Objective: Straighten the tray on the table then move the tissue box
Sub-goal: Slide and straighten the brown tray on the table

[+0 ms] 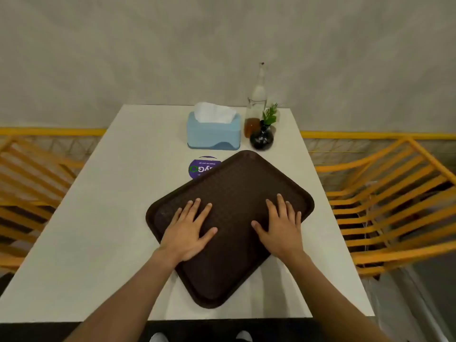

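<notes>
While the brown tray (pixel 237 193) lies skewed on the white surface (pixel 103 218), left hand (pixel 187 233) and right hand (pixel 281 230), flat and splayed, gripping nothing, should rotate it squarely, clear of the tissue box (pixel 213 134).

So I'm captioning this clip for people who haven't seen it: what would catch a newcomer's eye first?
The dark brown tray lying crooked in the middle of the white table, with the left hand and right hand pressed flat on it. Behind it, at the far end, stands the pale blue tissue box, with a glass bottle and a small dark vase to its right.
</notes>
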### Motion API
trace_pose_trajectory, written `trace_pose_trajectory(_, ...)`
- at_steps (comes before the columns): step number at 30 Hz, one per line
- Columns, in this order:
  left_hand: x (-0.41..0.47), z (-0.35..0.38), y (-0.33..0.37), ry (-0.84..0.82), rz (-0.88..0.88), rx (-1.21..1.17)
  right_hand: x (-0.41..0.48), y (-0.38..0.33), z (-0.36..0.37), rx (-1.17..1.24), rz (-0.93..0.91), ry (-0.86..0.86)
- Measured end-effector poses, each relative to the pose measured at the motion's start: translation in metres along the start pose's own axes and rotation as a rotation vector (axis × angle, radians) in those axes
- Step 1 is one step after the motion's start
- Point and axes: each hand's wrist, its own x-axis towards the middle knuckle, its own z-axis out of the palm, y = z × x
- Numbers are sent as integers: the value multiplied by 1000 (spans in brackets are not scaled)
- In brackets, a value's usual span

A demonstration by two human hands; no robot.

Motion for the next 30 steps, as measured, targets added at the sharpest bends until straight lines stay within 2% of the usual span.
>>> trace_pose_trajectory(9, -23, 16, 9, 79, -72, 5, -11, 11, 13, -74, -39, 65)
trace_pose_trajectory(18, -59, 15, 25, 88, -279, 8, 17, 7, 7, -120, -267, -21)
trace_pose_trajectory(23, -76, 3, 14, 34, -304, 68, 31, -10, 6, -127, -372, -53)
trace_pose_trajectory(27, -66, -18, -13, 68, -259, 46, 37, -26, 2, -53, -345, 129)
trace_pose_trajectory(30, -54, -32, -35, 173, -155, 5, 26, -36, -3, 111, -183, 308)
